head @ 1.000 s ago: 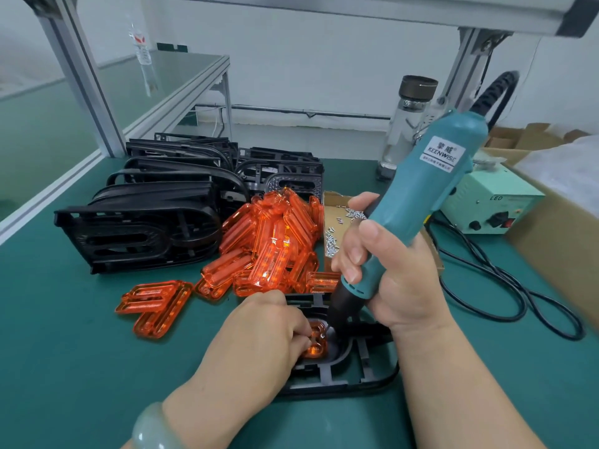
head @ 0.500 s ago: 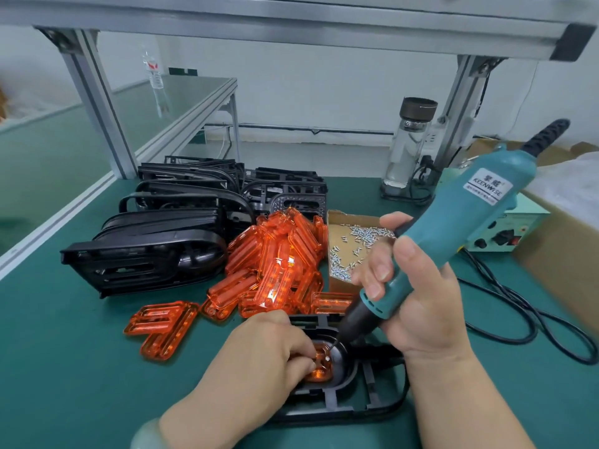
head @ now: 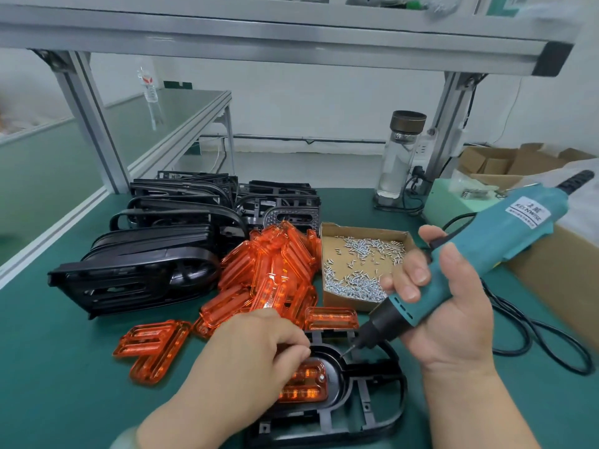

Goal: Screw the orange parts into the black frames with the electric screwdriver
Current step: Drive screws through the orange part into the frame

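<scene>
Closest to us, our left hand (head: pixel 256 354) curls its fingers over the top edge of the orange part (head: pixel 304 382) and holds it down in the black frame (head: pixel 372 396) on the green table (head: pixel 64 367). The part is see-through and ribbed, and one shiny screw (head: pixel 322 378) sits in it just beside those fingers. Our right hand (head: pixel 453 306) wraps its fingers round the electric screwdriver (head: pixel 486 247). Its thin tip hangs just beside the left fingers, above the frame.

We think we are between screws. Next, the tip must go straight down onto a hole.

Farther from our fingers lie the screw box (head: pixel 359 264), the pile of orange parts (head: pixel 275 270) and the stack of black frames (head: pixel 155 254).
</scene>
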`<state>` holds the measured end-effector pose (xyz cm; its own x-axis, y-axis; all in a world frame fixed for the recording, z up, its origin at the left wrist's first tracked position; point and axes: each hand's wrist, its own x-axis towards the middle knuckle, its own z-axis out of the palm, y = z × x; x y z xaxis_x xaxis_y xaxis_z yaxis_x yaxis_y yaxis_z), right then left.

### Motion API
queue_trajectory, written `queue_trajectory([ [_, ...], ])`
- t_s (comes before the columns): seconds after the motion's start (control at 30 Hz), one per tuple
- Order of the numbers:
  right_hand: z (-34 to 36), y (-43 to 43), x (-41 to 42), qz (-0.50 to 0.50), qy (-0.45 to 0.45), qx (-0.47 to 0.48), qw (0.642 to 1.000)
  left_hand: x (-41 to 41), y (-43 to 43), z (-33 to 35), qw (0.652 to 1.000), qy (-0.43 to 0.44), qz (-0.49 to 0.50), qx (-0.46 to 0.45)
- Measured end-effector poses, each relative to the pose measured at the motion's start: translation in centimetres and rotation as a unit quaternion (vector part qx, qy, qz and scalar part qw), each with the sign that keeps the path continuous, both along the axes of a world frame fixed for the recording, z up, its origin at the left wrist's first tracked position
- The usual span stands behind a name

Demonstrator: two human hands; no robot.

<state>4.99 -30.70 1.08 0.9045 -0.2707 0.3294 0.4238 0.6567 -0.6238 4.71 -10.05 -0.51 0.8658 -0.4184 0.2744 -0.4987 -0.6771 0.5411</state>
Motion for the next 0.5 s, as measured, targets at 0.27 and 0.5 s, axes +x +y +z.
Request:
queue_trajectory([
  [0.27,0.0,-0.6,-0.2,-0.009,-0.002,0.017,1.000,3.5,2.8,1.8,0.940,-0.205,0.271,-0.027],
  [0.5,-0.1,-0.1,0.1,0.004,-0.001,0.022,1.000,8.8,4.0,1.2,0.937,-0.092,0.315,0.121],
])
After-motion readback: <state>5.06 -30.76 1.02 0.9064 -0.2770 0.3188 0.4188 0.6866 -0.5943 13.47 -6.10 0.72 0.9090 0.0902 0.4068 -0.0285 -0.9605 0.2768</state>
